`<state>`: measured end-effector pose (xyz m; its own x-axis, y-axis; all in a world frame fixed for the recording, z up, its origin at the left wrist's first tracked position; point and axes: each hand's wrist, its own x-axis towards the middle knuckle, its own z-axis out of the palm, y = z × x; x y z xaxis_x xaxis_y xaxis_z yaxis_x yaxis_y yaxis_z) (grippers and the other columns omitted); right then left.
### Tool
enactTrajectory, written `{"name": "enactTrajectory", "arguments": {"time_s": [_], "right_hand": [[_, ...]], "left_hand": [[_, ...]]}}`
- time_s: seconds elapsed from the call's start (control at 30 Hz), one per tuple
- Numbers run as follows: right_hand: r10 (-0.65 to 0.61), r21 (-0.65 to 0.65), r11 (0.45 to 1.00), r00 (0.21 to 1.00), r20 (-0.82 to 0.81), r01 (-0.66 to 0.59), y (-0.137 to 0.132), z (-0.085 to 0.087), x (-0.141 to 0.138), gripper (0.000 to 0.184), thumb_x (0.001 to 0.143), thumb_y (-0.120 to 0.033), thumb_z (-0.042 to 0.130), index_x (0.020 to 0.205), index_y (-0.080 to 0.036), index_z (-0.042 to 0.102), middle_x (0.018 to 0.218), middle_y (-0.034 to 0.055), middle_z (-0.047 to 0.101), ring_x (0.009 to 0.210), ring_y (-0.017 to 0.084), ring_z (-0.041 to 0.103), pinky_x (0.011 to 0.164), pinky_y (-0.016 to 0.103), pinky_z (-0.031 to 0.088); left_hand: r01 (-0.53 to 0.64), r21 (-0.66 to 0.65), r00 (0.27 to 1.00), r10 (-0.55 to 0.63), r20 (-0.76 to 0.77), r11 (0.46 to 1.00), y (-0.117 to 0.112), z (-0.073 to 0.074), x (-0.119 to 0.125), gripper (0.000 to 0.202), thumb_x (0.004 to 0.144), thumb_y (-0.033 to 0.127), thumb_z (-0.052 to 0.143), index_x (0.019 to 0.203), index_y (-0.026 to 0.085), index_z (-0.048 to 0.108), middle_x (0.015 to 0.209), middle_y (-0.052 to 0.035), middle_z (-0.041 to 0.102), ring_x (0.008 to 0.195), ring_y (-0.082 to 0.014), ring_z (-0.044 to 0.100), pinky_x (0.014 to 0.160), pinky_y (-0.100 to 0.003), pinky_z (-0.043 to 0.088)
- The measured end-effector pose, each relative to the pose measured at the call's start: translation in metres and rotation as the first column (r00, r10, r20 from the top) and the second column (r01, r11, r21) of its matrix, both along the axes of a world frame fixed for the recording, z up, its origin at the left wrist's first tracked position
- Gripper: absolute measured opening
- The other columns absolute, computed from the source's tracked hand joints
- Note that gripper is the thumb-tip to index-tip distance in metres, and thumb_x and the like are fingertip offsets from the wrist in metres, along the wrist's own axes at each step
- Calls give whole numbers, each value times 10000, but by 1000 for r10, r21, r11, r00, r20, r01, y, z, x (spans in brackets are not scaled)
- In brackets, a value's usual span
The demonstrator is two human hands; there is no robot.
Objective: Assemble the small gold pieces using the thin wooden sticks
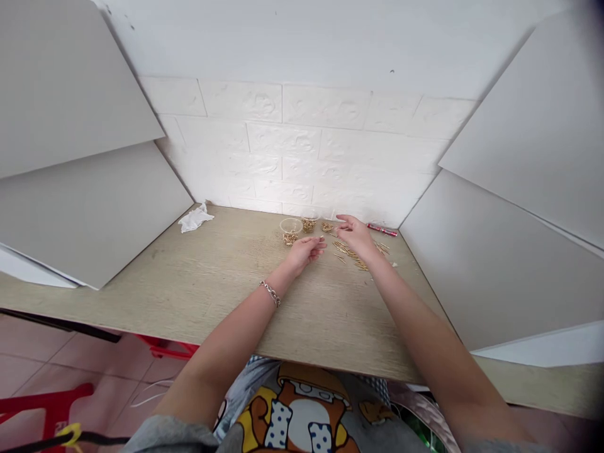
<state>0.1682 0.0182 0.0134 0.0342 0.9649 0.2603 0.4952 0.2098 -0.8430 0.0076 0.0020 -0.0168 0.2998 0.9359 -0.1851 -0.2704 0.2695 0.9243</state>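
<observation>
Cartoon-printed shirt faces gold rods, markings on red tube unreadable.

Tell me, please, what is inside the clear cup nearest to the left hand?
Inside the clear cup nearest the left hand sits a heap of small gold-coloured pieces. The upper ones cover whatever lies beneath, so the cup's bottom cannot be seen.

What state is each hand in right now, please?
Left hand: fingers curled; too small to tell what, if anything, it holds.
Right hand: index finger extended, near the gold rods; its grip cannot be told.
</observation>
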Motion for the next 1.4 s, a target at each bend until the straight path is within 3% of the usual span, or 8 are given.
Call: {"name": "enactTrajectory", "arguments": {"time_s": [0.1, 0.17, 0.33, 0.43, 0.63, 1.03, 1.2, 1.4], "right_hand": [[55, 7, 998, 998, -2, -55, -26, -17, -14, 470, 697, -190, 510, 1165, -157, 485, 843, 29, 637, 724, 137, 573, 724, 275, 442], [26, 26, 999, 999, 40, -28, -36, -27, -21, 452, 709, -194, 505, 1160, -176, 487, 829, 23, 643, 707, 141, 574, 735, 296, 443], [0, 157, 987, 971, 238, -39, -39, -40, -28, 405, 742, -169, 476, 1146, -195, 494, 846, 27, 635, 710, 148, 571, 741, 298, 437], [-27, 210, 977, 941, 339, -48, -38, -41, -29, 344, 756, -160, 456, 1094, -182, 516, 865, 45, 614, 737, 161, 562, 726, 298, 429], [-123, 275, 961, 918, 376, 16, -40, -39, -26, 161, 782, -240, 473, 896, -180, 569, 905, 61, 561, 746, 177, 541, 695, 310, 425], [-70, 282, 957, 886, 459, -70, -42, -39, -27, 233, 835, -242, 435, 933, -185, 639, 965, 70, 579, 842, 177, 549, 756, 289, 414], [-101, 279, 960, 923, 372, -7, -38, -41, -22, 218, 846, -238, 390, 856, -179, 599, 870, 52, 586, 815, 174, 533, 727, 280, 392], [-214, 258, 956, 938, 273, 143, -40, -34, -23, 283, 878, -313, 299, 655, -200, 433, 616, -2, 482, 617, 145, 460, 591, 249, 334]], "left_hand": [[-3, -16, 999, 4, 40, 1000, 4, -3, -1, 221, 752, 304, 565, 899, 144, 609, 917, -90, 652, 681, -86, 587, 611, -196, 424], [34, -23, 999, -33, 39, 999, 5, -4, -1, 227, 740, 305, 583, 894, 141, 610, 912, -94, 657, 719, -105, 601, 620, -202, 433], [84, -6, 996, -84, -1, 996, 3, -7, 1, 221, 720, 305, 606, 837, 119, 627, 876, -93, 666, 685, -99, 594, 613, -198, 435], [106, 7, 994, -106, 11, 994, 3, -7, 2, 203, 720, 290, 609, 813, 112, 637, 871, -88, 665, 678, -89, 587, 625, -194, 437], [72, -53, 997, -70, 39, 996, 3, -3, 2, 165, 745, 250, 585, 837, 127, 643, 842, -74, 668, 649, -80, 587, 603, -192, 442], [66, -141, 993, -51, 109, 988, 4, -2, 0, 104, 761, 218, 565, 790, 137, 623, 700, -33, 653, 583, -70, 583, 581, -188, 459], [101, -129, 992, -89, 92, 987, 3, 0, 0, 135, 760, 243, 564, 832, 147, 624, 785, -51, 669, 671, -94, 608, 599, -195, 455], [152, -126, 988, -146, 53, 980, 2, 2, 0, 146, 767, 246, 520, 694, 129, 568, 639, -33, 615, 534, -73, 546, 535, -194, 429]]}}
